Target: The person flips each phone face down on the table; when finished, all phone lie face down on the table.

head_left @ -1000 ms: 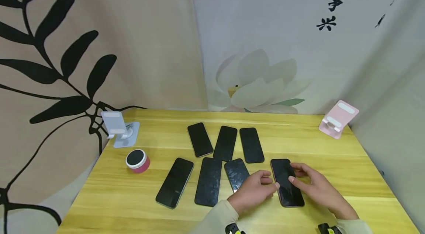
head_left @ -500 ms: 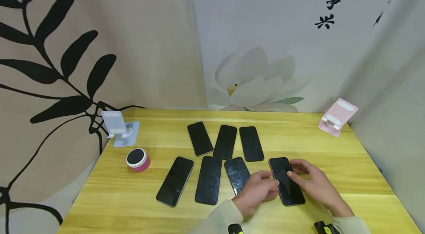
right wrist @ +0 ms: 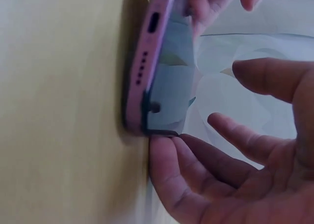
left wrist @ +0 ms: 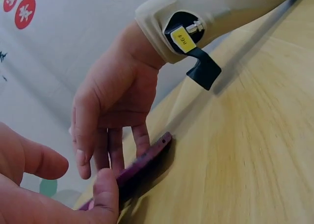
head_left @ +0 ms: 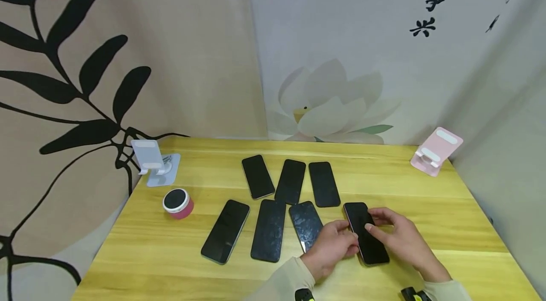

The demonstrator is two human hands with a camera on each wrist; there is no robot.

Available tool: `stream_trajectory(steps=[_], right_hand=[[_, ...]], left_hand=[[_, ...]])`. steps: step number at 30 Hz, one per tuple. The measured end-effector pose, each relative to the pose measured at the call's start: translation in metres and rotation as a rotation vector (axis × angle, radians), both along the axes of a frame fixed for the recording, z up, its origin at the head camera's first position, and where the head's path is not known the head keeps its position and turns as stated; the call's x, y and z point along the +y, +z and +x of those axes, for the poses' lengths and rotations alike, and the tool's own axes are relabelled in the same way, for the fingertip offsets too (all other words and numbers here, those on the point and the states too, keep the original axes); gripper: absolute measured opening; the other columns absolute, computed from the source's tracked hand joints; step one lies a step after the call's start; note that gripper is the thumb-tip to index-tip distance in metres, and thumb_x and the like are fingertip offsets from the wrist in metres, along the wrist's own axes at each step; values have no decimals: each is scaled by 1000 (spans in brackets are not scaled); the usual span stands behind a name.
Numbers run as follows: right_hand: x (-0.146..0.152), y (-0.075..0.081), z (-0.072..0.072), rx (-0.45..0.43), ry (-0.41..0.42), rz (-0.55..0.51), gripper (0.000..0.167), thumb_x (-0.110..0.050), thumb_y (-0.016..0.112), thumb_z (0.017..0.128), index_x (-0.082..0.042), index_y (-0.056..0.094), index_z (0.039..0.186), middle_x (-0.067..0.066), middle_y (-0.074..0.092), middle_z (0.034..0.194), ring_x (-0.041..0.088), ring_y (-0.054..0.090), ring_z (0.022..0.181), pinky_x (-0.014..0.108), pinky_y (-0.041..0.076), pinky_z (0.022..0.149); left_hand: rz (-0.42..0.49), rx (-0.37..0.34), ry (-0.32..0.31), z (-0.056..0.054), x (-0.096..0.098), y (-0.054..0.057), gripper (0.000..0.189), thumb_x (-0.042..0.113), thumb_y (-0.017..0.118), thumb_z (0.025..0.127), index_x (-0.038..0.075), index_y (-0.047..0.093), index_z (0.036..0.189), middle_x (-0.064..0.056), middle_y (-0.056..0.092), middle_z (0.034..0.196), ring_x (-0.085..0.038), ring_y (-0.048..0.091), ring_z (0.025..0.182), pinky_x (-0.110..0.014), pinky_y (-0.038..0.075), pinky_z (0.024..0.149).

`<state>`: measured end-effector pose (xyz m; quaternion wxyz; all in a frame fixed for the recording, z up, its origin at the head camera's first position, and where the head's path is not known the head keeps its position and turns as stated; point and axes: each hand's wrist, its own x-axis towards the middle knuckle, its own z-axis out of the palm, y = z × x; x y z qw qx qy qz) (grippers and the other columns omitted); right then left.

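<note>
Pink-edged phone [head_left: 370,246] is seen between both hands, flat on or just off the counter [head_left: 149,263]. Its left edge is touched by the left hand [head_left: 332,246], digits loosely parted; its right edge is met by the right hand [head_left: 403,239], thumb raised. If pressed unevenly, it could be swivelled. Well left of the left hand, a pale-blue stand [head_left: 147,151] and pink jar [head_left: 184,211] are placed; nearer, five dark phones [head_left: 268,231]. Leftward sliding might be blocked by the smudged phone [head_left: 305,223] half-hidden by that hand. Beyond the right hand, a pink stand [head_left: 441,143] is seen.

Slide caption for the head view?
Left hand and right hand at opposite edges of the rightmost phone, six more phones on the table.
</note>
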<state>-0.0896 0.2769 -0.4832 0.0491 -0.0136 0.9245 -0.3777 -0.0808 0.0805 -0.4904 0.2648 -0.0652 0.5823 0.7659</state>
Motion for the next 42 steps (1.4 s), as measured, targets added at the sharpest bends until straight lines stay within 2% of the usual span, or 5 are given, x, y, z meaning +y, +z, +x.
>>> stream_trajectory(steps=[8,16,28,36,42], right_hand=[[-11,2,7,6,32,-35,45,-38,74,100,-9,68,135,9,75,124,27,72,112,43,57,93],[-19,6,9,-11,77,-81,62,-42,73,101,-12,55,152,10,73,133,25,72,116,41,58,91],[-23,8,4,13,107,-155,52,-18,72,101,0,58,148,16,76,123,21,74,103,26,60,81],[-23,12,3,-1,79,-133,51,-8,71,97,1,60,146,15,78,118,19,75,99,24,60,77],[-22,29,6,20,50,-97,51,-6,71,96,2,60,145,17,78,119,25,76,103,24,60,76]], left_hand=[[62,30,-24,-1,-4,-1,41,-5,57,101,0,62,141,-6,68,96,-12,64,81,-23,57,73],[118,30,-32,-2,-8,-5,40,-4,53,105,2,60,144,-11,69,115,-20,70,101,-38,65,87],[114,49,-26,-3,-5,-10,44,-5,53,104,5,59,146,-14,61,135,-28,63,125,-50,64,91],[128,47,-29,-5,-5,-12,43,-4,55,104,2,56,146,-15,58,137,-28,63,126,-49,63,94],[141,18,30,-9,-9,-7,40,-3,61,100,1,57,140,-15,59,125,-24,67,108,-44,65,88]])
